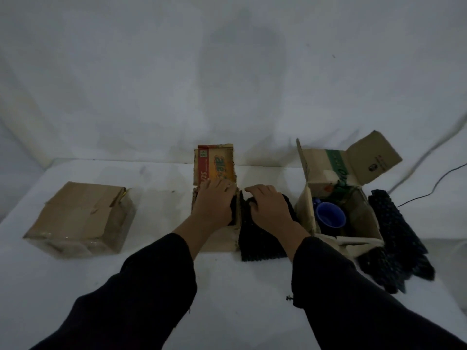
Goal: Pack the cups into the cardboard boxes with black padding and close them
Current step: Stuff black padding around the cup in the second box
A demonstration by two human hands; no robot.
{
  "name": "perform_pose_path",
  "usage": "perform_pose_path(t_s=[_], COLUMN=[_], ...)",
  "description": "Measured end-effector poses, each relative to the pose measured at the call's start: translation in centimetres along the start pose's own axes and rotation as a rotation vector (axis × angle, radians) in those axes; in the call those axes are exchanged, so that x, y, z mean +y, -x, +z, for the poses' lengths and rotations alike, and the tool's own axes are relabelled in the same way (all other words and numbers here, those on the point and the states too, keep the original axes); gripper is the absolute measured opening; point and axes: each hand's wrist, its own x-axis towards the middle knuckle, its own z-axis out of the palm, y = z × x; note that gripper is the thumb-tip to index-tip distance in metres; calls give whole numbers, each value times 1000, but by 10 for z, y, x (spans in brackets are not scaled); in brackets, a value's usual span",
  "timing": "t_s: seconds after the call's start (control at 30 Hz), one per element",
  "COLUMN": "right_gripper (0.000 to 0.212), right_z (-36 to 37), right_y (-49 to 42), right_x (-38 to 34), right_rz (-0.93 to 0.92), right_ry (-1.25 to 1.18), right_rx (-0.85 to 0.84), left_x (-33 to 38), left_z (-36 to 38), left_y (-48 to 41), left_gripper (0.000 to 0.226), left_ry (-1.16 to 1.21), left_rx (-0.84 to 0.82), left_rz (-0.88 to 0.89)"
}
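Note:
Three cardboard boxes stand on the white table. The left box (80,218) has its flaps folded down. The middle box (214,162) has a red and yellow printed flap standing up at the back. My left hand (214,200) lies palm down over its opening, fingers on black padding. My right hand (267,205) presses on a sheet of black padding (260,241) that hangs over the box's right side. The right box (328,170) is open, and a blue cup (329,214) lies inside it. Whether the middle box holds a cup is hidden.
More black padding (396,238) lies on the table to the right of the open box. A thin dark cable (434,185) runs along the far right. A white cloth backdrop (227,72) rises behind the table.

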Motion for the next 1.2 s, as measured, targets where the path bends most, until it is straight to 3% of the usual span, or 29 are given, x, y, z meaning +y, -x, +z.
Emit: perform_pose_path(t_s=[0.13, 0.4, 0.7, 1.0, 1.2], right_gripper=[49, 64, 81, 60, 50], right_z=[-3, 11, 50, 71, 67], right_y=[16, 41, 60, 75, 77], right_x=[14, 42, 55, 62, 62], right_rz=[56, 172, 357, 455, 429], right_ry=[-6, -18, -108, -385, -367], right_rx=[-21, -113, -225, -214, -139], left_x=[30, 80, 110, 114, 120], left_z=[0, 23, 69, 97, 93], left_y=[-2, -5, -1, 11, 6], left_gripper=[61, 64, 91, 64, 53], left_ry=[9, 58, 184, 513, 605], left_rx=[-101, -136, -403, -399, -326], left_rz=[20, 82, -29, -210, -362])
